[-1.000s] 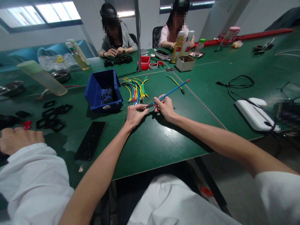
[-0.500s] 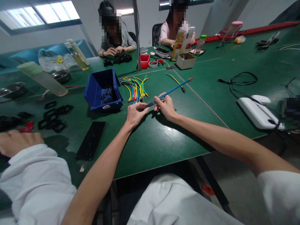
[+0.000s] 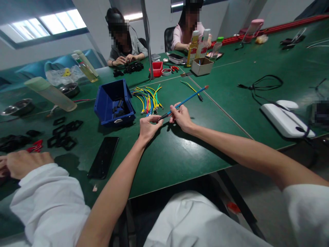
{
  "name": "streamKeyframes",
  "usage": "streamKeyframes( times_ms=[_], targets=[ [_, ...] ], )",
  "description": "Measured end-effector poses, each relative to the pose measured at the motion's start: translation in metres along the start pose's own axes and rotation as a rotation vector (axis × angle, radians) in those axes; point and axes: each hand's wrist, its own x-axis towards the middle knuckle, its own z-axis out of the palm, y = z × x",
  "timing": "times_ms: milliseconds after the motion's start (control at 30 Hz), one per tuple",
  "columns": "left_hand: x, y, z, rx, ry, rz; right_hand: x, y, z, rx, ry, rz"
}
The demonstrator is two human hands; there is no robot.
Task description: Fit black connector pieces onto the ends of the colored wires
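Observation:
A blue wire (image 3: 189,99) slants up to the right between my hands, with a dark sleeve at its near end and a copper-coloured tip at the far one. My right hand (image 3: 180,116) pinches it along its lower length. At the dark end, the fingers of my left hand (image 3: 150,127) are closed around the tip, hiding it. Just beyond lies a bundle of yellow, blue, green and red wires (image 3: 149,97) with metal terminals. To its left stands a blue bin (image 3: 102,106) holding small black pieces (image 3: 118,109). A yellow-green wire (image 3: 189,86) with a black end lies behind my right hand.
A black phone (image 3: 104,157) lies left of my left forearm. Beside it, a co-worker's white sleeve (image 3: 51,195) reaches in, near black square frames (image 3: 63,132). A white device (image 3: 286,120) with a cable sits at right. Two people work across the green table (image 3: 180,154).
The view has shifted slightly. Both hands keep the blue wire in nearly the same pose. The co-worker's hand at left shows more fully now.

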Motion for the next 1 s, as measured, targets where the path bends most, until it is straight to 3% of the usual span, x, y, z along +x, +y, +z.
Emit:
streamKeyframes(
  times_ms=[267, 600, 833, 1000],
  targets=[
    [-0.0004, 0.0014, 0.0067, 0.036, -0.005, 0.108, -0.0014, -0.0026, 0.0029, -0.02, -0.014, 0.005],
    [0.0007, -0.0031, 0.0083, -0.088, 0.039, -0.033, -0.0008, -0.0023, 0.0067, 0.059, -0.041, 0.045],
    [0.0008, -0.0019, 0.0064, -0.023, 0.078, 0.001, 0.0024, -0.0006, 0.0043, 0.138, 0.013, 0.126],
    [0.0024, -0.0017, 0.0068, -0.052, 0.055, -0.044, 0.0043, -0.0013, 0.0013, 0.168, -0.018, 0.151]
  ],
)
